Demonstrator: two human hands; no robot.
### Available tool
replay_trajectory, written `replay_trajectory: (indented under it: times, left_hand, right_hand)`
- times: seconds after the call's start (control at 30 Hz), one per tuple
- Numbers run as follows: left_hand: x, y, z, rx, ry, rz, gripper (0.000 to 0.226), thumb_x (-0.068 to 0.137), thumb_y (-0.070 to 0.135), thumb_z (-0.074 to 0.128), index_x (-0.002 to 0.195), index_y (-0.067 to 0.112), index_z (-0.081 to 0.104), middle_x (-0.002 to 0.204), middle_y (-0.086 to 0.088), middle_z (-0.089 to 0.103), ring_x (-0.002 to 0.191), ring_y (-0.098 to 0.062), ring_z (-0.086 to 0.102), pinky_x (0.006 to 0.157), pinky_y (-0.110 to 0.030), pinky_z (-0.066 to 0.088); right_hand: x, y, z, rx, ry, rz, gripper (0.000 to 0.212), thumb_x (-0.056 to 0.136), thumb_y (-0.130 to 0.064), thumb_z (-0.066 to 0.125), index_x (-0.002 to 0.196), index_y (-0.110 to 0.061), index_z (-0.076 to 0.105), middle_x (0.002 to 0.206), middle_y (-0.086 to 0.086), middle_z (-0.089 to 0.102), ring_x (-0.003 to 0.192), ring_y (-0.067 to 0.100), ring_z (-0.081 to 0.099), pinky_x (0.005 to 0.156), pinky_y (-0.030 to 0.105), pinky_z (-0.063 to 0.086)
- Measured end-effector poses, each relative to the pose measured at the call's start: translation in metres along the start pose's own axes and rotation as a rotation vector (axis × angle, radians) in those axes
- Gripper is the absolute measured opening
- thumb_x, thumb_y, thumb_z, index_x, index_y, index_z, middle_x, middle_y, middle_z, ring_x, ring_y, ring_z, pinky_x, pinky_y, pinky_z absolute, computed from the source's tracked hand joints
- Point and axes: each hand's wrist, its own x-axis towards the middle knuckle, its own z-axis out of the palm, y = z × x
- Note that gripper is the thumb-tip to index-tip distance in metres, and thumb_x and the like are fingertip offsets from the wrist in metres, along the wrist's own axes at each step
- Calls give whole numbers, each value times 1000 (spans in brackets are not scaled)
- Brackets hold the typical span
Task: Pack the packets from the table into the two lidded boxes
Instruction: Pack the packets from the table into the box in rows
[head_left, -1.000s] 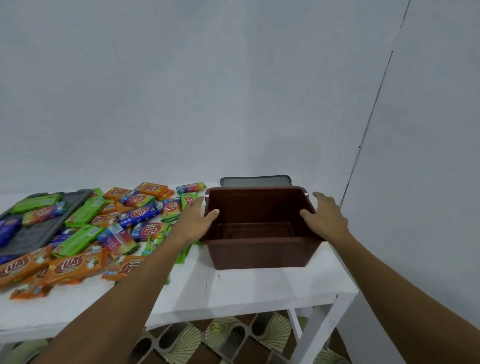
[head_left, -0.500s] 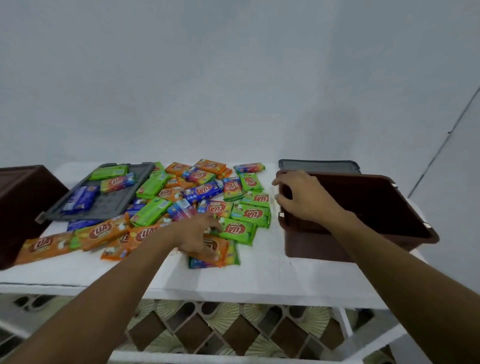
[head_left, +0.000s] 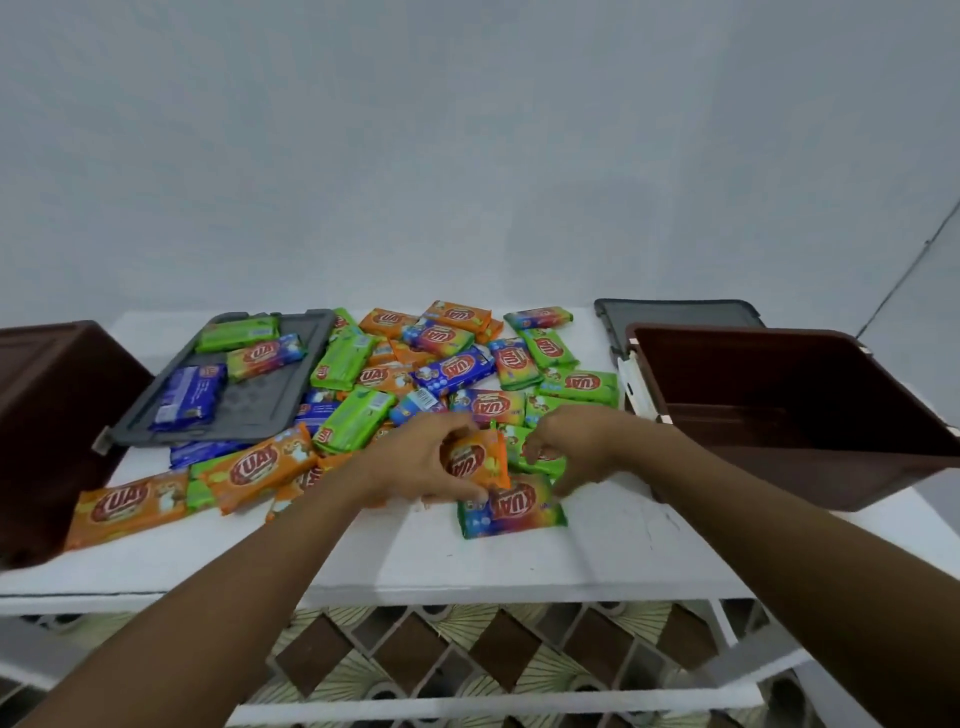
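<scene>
Fingers of the left hand (head_left: 410, 465) curl round a glossy oblong orange packet (head_left: 475, 457), its long axis slanting up to the right. Fingers of the right hand (head_left: 582, 439) pinch a green packet (head_left: 540, 464).

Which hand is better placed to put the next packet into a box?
Likely the left hand: it grips an orange packet, while the right hand only touches a green packet.

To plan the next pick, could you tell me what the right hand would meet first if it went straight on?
Probably the green packet under the right hand, whose curled fingers point down and left; whether they touch it is unclear. The left hand's orange packet lies just beyond.
</scene>
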Motion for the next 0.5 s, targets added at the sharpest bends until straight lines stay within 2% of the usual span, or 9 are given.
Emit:
replay_trajectory:
  times: [0.03,0.13,0.23,0.3,0.4,0.5]
  left_hand:
    - [-1,-2,-4,-10,73,-5,84,65,62,79,134,29,45,126,13,48,116,-9,50,92,-23,46]
    - [1,-7,-17,225,230,67,85,71,63,73,142,26,42,138,7,48,122,-13,47,97,-27,40]
    - [5,-10,-26,298,230,66,87,75,68,66,145,24,38,146,1,45,127,-17,47,100,-35,42]
    - [8,-12,-29,295,202,3,92,75,73,60,147,23,32,149,0,42,130,-19,45,103,-38,42]
    - [16,-10,-33,189,115,-50,93,81,74,49,151,20,22,144,-3,48,121,-19,53,97,-37,47]
    - [25,6,-41,-93,98,-53,73,92,57,49,147,15,25,123,5,56,98,-9,56,80,-22,47]
  right_hand:
    - [1,-6,3,26,-18,-20,63,78,-45,74,134,-27,51,125,-2,54,115,18,49,93,35,44]
    - [7,-23,16,-6,3,-55,76,73,-55,73,138,-27,45,129,1,44,120,19,42,95,35,41]
    - [10,-32,20,-58,59,-60,78,69,-58,75,132,-22,47,126,1,45,113,19,45,93,37,46]
    - [8,-30,8,9,53,-6,82,69,-47,79,136,-22,38,125,2,50,107,19,50,89,37,49]
    - [-2,-14,-21,107,45,77,92,73,-36,80,144,-24,23,121,3,56,98,16,53,78,29,47]
    - [-20,10,-48,170,77,90,82,73,-38,80,140,-30,32,110,-5,49,95,12,48,77,25,41]
